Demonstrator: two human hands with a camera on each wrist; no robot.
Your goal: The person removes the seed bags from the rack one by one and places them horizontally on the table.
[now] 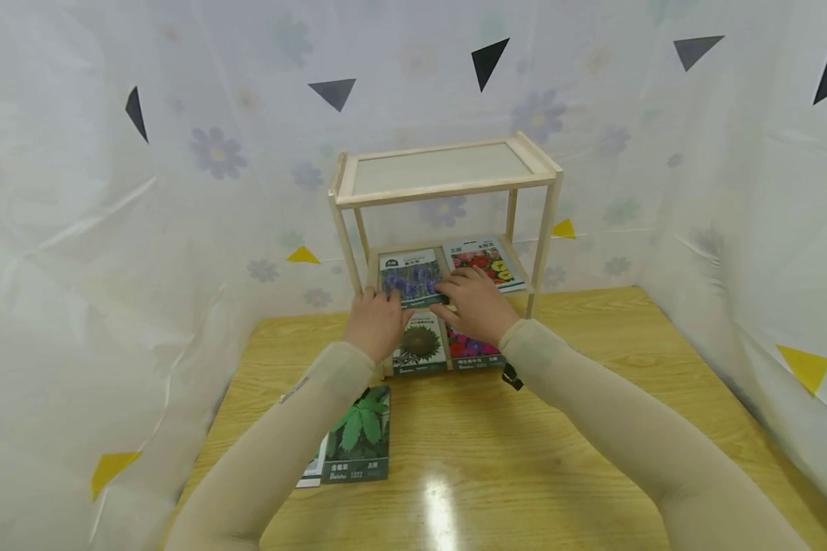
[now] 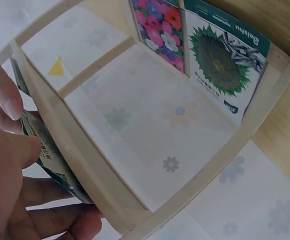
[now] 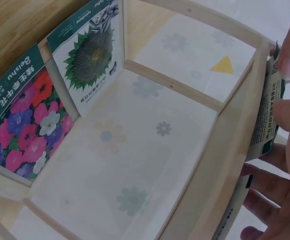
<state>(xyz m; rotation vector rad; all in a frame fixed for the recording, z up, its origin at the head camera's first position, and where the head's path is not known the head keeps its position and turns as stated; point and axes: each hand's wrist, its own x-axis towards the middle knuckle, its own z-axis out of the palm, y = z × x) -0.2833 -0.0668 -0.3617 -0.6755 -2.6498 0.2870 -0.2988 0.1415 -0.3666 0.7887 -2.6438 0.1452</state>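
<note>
A seed packet with purple flowers (image 1: 413,277) is at the back left of the wooden rack (image 1: 448,191). My left hand (image 1: 374,323) pinches its left edge, thumb on the printed back (image 2: 45,147) and fingers on the other side. On its right edge my right hand (image 1: 478,308) does the same, thumb against the back (image 3: 266,115). Nearer to me stand a sunflower seed packet (image 1: 420,343) and a petunia packet (image 1: 474,348), the latter partly behind my right hand. A packet with red and yellow flowers (image 1: 503,268) leans at the back right.
A green-leaf seed packet (image 1: 358,436) lies on the wooden table (image 1: 496,459), overlapping a white packet (image 1: 312,471) that my left sleeve partly covers. The rack's pale top panel (image 1: 444,168) stands above the packets. Flower-patterned white sheeting (image 1: 400,76) surrounds the table.
</note>
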